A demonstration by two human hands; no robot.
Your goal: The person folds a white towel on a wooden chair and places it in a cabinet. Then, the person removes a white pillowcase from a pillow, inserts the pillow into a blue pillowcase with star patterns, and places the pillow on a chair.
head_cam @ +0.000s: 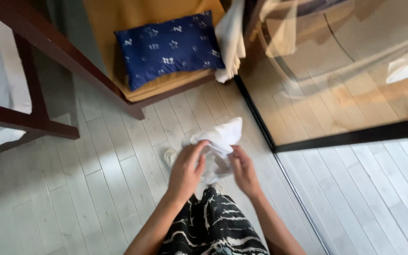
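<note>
I hold a small white cloth bunched up in front of me, above the pale plank floor. My left hand grips its left side with the fingers curled over the fabric. On the right side my right hand pinches the cloth's lower edge. Part of the cloth is hidden between the two hands. Below my hands I see black-and-white patterned trousers and the tips of light shoes.
A wooden chair with a mustard seat and a dark blue patterned cushion stands ahead. A white towel hangs beside it. A glass panel with a dark frame runs on the right. A dark wooden frame is at the left.
</note>
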